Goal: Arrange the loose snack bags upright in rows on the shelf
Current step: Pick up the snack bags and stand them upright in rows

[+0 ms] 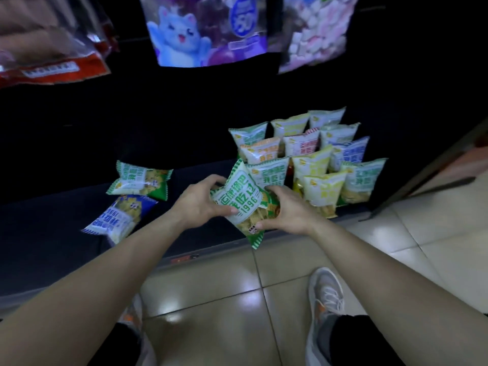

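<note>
Both hands, left hand (pixel 200 200) and right hand (pixel 286 211), hold a tilted green bag (pixel 244 204) near the shelf (pixel 66 233) edge, just left of the standing rows (pixel 311 157), with two loose bags (pixel 132 199) lying farther left.

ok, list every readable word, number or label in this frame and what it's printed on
"1996": green snack bag held in both hands, left hand and right hand; the large Chinese characters above it are too blurred to read reliably.
"50": blue round badge on the hanging cat bag, blurred.
Upright bags in rows: print unreadable.
Lying blue bag and green bag: unreadable.
</note>
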The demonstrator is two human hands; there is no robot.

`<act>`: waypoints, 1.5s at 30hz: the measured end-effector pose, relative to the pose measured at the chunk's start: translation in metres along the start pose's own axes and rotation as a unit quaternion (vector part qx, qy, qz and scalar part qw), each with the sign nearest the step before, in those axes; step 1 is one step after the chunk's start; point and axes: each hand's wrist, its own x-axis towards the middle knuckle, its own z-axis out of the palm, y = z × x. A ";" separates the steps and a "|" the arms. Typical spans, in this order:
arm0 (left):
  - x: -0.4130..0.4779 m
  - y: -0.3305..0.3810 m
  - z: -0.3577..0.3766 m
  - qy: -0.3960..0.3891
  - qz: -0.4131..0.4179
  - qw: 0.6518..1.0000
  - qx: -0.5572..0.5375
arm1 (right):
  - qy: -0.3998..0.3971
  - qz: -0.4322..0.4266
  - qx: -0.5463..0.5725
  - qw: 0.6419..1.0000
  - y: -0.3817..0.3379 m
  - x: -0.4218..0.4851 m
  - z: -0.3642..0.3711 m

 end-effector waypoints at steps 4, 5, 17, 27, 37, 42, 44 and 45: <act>0.040 0.025 0.041 0.005 0.014 0.992 0.124 | 0.045 0.097 -0.044 0.993 0.065 -0.011 -0.032; 0.050 0.031 0.052 0.005 0.016 0.988 0.155 | 0.056 0.117 -0.048 0.990 0.081 -0.014 -0.039; 0.117 0.048 0.124 -0.006 0.037 0.968 0.247 | 0.047 0.212 -0.058 0.974 0.178 -0.006 -0.042; 0.118 0.036 0.124 -0.002 0.054 0.955 0.290 | 0.081 0.227 0.035 0.970 0.162 0.013 0.002; 0.108 0.043 0.132 0.038 0.058 0.944 0.323 | 0.046 0.230 0.040 0.971 0.156 0.005 -0.003; 0.097 0.047 0.125 0.027 0.054 0.949 0.310 | 0.039 0.229 0.002 0.973 0.142 -0.004 -0.020; 0.090 0.049 0.117 0.027 0.054 0.955 0.292 | 0.040 0.218 -0.016 0.975 0.131 -0.008 -0.027; 0.085 0.048 0.111 0.027 0.055 0.957 0.284 | 0.040 0.211 -0.024 0.976 0.125 -0.009 -0.030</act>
